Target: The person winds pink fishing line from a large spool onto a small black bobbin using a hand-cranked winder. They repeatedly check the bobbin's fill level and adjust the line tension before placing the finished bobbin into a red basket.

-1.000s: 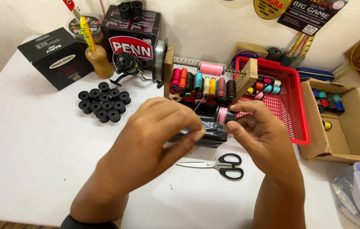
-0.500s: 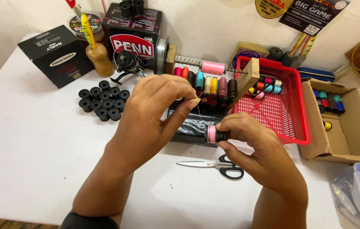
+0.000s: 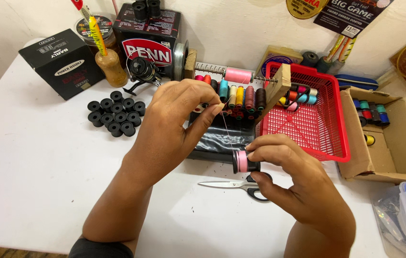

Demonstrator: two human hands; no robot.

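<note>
At the frame's centre, the right hand (image 3: 293, 177) is gripping a small black spool wound with pink thread (image 3: 241, 161). The left hand (image 3: 176, 124) is pinching the thin thread strand (image 3: 227, 129) just above, over black-handled scissors (image 3: 241, 184).

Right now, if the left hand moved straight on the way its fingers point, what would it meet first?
Probably the row of coloured thread spools just beyond the left hand; depth is unclear from one view.
</note>
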